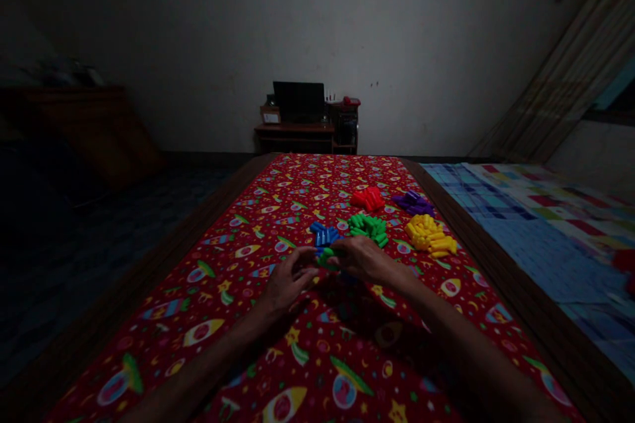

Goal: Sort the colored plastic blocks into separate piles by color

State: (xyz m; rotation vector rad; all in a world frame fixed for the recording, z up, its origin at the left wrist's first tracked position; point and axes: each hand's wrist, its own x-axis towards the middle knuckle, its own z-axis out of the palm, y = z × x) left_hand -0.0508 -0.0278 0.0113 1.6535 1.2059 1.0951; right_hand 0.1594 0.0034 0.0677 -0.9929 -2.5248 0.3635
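Note:
In the head view my right hand (pixel 364 259) reaches in over the cloth, its fingers closed on small green plastic pieces (pixel 327 256). Just to the left, my left hand (pixel 290 277) is curved, with its thumb and fingers apart and nothing visible between them. Its fingertips come close to the green pieces. A pile of blue pieces (pixel 325 235) lies right behind the fingers, and a pile of green tube-like pieces (pixel 368 227) sits beyond my right hand. The exact kind of these pieces is too small to make out.
Red pieces (pixel 368 199), purple pieces (pixel 413 203) and yellow pieces (pixel 429 235) lie in separate piles to the right. A red patterned cloth (pixel 342 370) covers the long table. Against the wall stands a desk (pixel 295 127) with a dark monitor (pixel 299 102).

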